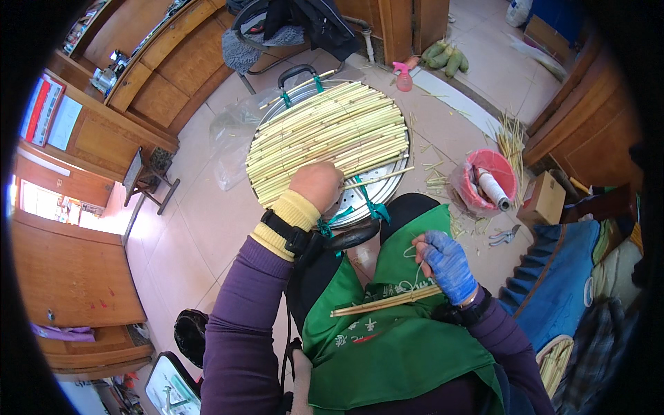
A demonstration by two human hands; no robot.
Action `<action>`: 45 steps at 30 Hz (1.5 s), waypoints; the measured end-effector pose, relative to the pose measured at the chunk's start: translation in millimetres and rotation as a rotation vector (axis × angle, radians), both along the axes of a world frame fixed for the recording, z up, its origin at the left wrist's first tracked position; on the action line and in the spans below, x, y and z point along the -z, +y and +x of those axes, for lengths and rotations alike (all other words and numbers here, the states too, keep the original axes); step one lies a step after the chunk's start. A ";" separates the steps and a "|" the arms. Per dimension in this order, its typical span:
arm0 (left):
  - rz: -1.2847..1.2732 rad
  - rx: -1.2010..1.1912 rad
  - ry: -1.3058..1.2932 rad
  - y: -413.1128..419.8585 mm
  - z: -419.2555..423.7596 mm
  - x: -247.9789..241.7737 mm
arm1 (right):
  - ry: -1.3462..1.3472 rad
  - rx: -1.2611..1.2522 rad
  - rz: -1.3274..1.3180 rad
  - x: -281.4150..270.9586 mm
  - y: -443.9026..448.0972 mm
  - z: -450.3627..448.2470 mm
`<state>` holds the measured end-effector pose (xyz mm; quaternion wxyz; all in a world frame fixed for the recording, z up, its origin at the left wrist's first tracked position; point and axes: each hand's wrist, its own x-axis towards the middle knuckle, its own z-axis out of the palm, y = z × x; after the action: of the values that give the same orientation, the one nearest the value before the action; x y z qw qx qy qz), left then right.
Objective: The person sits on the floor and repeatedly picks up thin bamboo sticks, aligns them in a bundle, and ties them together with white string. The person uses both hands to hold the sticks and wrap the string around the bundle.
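Observation:
A round mat of plant stalks (327, 129), bound with thin thread lines, lies on a perforated metal steamer tray (384, 181) with dark handles tied on by green ribbon. My left hand (317, 185) is closed at the mat's near edge, around the end of a single stalk (384, 178) that points right; its fingertips are partly hidden. Over the green apron (399, 363), my right hand (446, 264), in a blue fingerless glove, pinches a pale thread (407, 254). Below that hand a few short stalks (386, 302) lie across my lap, with thread looped at them.
Pruning shears (504, 236) lie on the floor at the right, near a pink bucket (487, 181) holding a thread spool. Stalk offcuts (436, 174) are scattered beside the tray. A pink spray bottle (402, 78), a chair (259, 39) and a cardboard box (542, 199) stand around.

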<state>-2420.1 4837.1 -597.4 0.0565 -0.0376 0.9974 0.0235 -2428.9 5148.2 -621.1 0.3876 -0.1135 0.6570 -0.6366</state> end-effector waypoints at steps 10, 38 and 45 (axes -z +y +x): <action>0.101 0.247 0.399 76.3 102.7 -97.4 | 0.090 0.120 -0.026 -4.7 13.6 0.5; 0.468 0.200 0.187 156.0 156.2 32.5 | 0.982 -0.049 0.637 30.9 136.5 48.6; 0.466 0.127 0.420 127.7 200.0 -22.3 | 1.273 -0.024 0.419 8.3 92.3 59.8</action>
<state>-2220.1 4964.7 -575.1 -0.1421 0.0443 0.9555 0.2548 -2369.1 5240.4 -629.4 -0.0548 -0.3963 0.8660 -0.2999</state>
